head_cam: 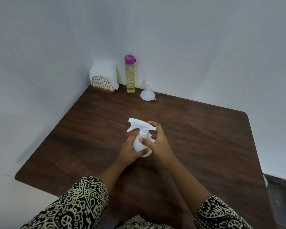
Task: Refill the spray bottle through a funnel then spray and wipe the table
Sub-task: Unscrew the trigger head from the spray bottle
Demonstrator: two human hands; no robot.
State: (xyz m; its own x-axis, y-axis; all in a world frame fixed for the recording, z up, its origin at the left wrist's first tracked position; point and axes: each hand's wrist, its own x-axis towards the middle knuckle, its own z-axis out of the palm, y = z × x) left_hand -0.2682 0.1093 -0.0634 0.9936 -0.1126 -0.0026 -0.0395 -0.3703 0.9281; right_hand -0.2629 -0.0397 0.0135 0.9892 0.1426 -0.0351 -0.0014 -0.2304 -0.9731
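Near the middle of the dark wooden counter [196, 138], the white spray bottle [139, 143] stands upright with both hands on it. Its trigger head [139, 123] sits on the neck, nozzle aimed away and to the left. The left grip [130, 150] wraps the rounded lower body from the left, fingers curled behind it and the thumb laid across the front near the base. The right grip [158, 141] comes in from the right and higher up: its thumb presses on the bottle's shoulder while the fingers curve round the neck just under the rear of the trigger head, so both hands are clasping the bottle. Both forearms reach forward from patterned black-and-cream sleeves [76, 204], wrists slightly raised off the wood. Well apart, at the far corner by the wall, a tall clear bottle [130, 76] of yellowish liquid with a purple cap stands upright, a white funnel [147, 95] rests mouth-down just to its right, and a wire holder [103, 84] of white napkins [103, 70] stands to its left
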